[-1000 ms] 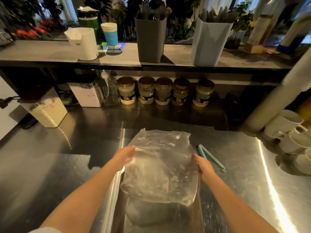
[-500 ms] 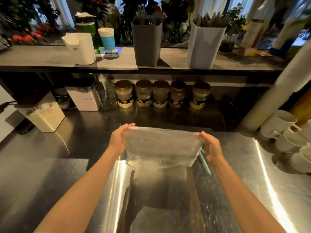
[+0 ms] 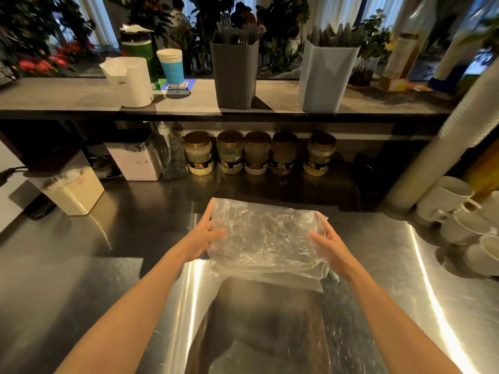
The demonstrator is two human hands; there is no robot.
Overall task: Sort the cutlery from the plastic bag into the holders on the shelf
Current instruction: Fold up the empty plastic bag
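A clear, crumpled plastic bag (image 3: 266, 244) lies folded on the steel counter (image 3: 108, 265), and no cutlery shows inside it. My left hand (image 3: 202, 236) holds its left edge, thumb on top. My right hand (image 3: 328, 245) holds its right edge with the fingers spread along the fold. On the shelf (image 3: 81, 98) stand a dark grey holder (image 3: 234, 74) with forks and a pale blue-grey holder (image 3: 325, 76) with other cutlery handles.
A teal clip (image 3: 333, 276) peeks out under the bag's right corner. Several jars (image 3: 256, 153) line up below the shelf. White cups (image 3: 459, 211) stack at the right, white containers (image 3: 70, 187) at the left. A white jug (image 3: 131, 81) and blue cup (image 3: 171, 66) share the shelf.
The bag, held up stretched between both hands half a second ago, has been folded over and brought down onto the counter. Both hands came slightly closer together.
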